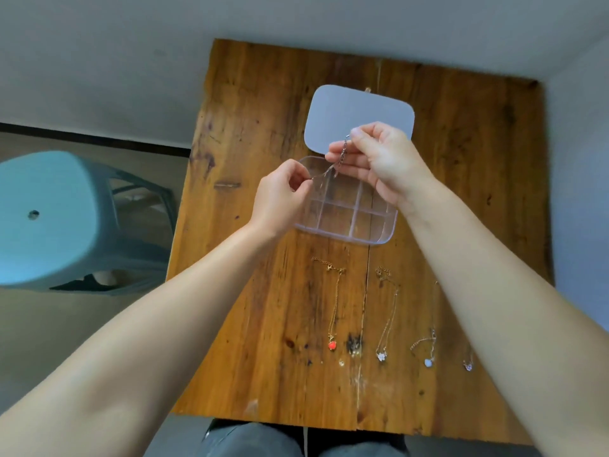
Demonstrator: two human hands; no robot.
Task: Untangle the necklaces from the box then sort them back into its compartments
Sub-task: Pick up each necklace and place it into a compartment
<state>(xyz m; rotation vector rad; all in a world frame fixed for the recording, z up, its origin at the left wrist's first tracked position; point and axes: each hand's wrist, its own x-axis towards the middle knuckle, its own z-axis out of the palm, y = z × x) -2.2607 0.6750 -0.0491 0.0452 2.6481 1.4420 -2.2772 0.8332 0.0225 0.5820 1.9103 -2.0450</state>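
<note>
A clear plastic compartment box (pixel 357 225) lies open on the wooden table (pixel 263 291), its frosted lid (pixel 356 110) folded back behind it. Above the box I hold a thin silver necklace (pixel 339 156) stretched between both hands. My left hand (pixel 283 196) pinches one end of the chain. My right hand (pixel 379 156) pinches the clasp end between thumb and fingers. Near me, several untangled necklaces lie in a row: one with a red pendant (pixel 332 345), one with a white pendant (pixel 381 356), one with a pale blue pendant (pixel 428 362) and one partly hidden by my right arm (pixel 468 366).
A blue plastic stool (pixel 49 219) stands on the floor left of the table. The table's far edge meets a wall. My knees (pixel 263 440) show below the near edge.
</note>
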